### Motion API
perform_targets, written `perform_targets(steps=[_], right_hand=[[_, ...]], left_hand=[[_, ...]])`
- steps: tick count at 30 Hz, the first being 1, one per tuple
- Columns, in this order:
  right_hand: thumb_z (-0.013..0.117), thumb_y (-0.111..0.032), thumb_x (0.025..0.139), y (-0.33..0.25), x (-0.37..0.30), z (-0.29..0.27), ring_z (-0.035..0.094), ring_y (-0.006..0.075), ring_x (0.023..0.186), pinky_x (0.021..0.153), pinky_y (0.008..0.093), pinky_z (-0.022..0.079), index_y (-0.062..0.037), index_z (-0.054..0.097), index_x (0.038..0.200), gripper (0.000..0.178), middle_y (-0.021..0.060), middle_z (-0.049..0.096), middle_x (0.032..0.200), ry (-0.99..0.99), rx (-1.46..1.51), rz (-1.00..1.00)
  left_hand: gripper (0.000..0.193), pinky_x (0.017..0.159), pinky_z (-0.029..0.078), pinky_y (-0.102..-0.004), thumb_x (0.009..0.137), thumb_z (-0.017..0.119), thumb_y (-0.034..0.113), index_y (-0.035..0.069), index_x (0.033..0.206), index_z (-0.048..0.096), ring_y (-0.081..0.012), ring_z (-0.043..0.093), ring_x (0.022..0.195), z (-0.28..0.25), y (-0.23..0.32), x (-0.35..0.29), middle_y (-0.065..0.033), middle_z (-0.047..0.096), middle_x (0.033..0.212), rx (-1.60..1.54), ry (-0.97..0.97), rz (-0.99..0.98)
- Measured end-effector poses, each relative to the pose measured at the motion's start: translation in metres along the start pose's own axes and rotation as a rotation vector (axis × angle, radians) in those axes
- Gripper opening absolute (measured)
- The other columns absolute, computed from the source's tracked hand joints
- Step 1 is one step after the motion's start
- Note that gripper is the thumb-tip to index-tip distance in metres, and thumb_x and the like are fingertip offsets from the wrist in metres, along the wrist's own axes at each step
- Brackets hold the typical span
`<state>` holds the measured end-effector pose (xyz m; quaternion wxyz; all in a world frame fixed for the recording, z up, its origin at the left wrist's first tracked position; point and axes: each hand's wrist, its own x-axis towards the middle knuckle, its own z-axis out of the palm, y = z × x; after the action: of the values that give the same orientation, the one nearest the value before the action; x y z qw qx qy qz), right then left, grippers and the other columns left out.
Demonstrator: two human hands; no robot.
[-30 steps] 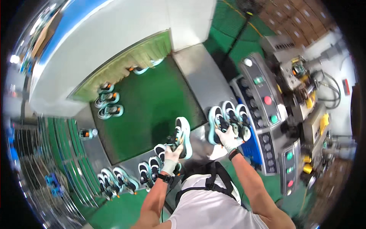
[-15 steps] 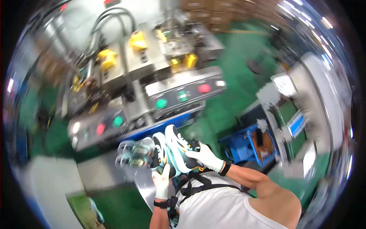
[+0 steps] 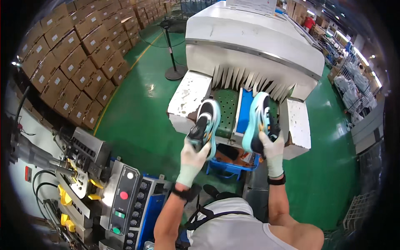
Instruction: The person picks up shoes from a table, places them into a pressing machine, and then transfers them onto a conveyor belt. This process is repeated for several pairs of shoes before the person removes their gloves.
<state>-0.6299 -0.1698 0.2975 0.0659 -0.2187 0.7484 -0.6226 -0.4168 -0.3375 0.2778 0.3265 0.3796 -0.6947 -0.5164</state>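
Observation:
My left hand (image 3: 192,161), in a white glove, is closed around the heel end of a black, white and pale-turquoise sneaker (image 3: 213,116). A matching sneaker (image 3: 252,125) is gripped the same way by my gloved right hand (image 3: 273,153). Both shoes point away from me, apart from each other, tilted with their pale soles partly showing. Beyond them is a white tunnel machine (image 3: 250,41) with a fringed strip curtain (image 3: 237,77). Its green perforated conveyor belt (image 3: 227,109) has a blue strip (image 3: 244,110) along the middle, and the shoes are held over its near end.
A blue crate (image 3: 225,166) with small items sits below the conveyor's end. At left stands a press machine with a button panel (image 3: 123,204). Stacked cartons (image 3: 71,66) line the far left, near a black pedestal stand (image 3: 175,71). Wire racks (image 3: 354,89) with bagged goods stand at right.
My view has turned right from the press machine to the white tunnel machine. The two sneakers, earlier held close together, are now spread apart, one in each hand.

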Motion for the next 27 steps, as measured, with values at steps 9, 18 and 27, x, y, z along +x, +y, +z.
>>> perform_targets(steps=[9,18,27], right_hand=[[0.074,-0.035,0.08,0.072,0.171,0.041,0.069,0.0375,0.098,0.088,0.0427,0.051,0.0042,0.058,0.118,0.057,0.0236,0.07,0.103,0.096,-0.606,0.089],[0.056,-0.012,0.1,0.045,0.009,0.143,0.046,0.0307,0.136,0.115,0.0397,0.032,0.0082,0.041,0.143,0.051,0.0228,0.047,0.146,-0.538,-0.154,-0.391],[0.069,-0.019,0.094,0.157,-0.256,0.272,0.047,0.0308,0.135,0.114,0.0381,0.035,0.0077,0.04,0.143,0.063,0.0242,0.047,0.145,-1.962,-0.359,-0.198]], left_hand=[[0.073,0.11,0.039,-0.0442,0.089,0.067,0.022,-0.004,0.147,0.033,-0.0433,0.046,0.132,0.133,-0.047,0.176,-0.029,0.046,0.143,0.15,-0.029,0.252],[0.064,0.111,0.04,-0.0408,0.095,0.061,0.03,-0.004,0.144,0.04,-0.0376,0.049,0.132,-0.015,-0.159,-0.051,-0.025,0.049,0.143,0.16,-0.027,-0.009],[0.041,0.098,0.049,-0.0412,0.094,0.057,0.029,0.0,0.124,0.06,-0.0377,0.061,0.115,-0.128,-0.224,-0.594,-0.0223,0.063,0.125,0.512,1.391,-1.104]])
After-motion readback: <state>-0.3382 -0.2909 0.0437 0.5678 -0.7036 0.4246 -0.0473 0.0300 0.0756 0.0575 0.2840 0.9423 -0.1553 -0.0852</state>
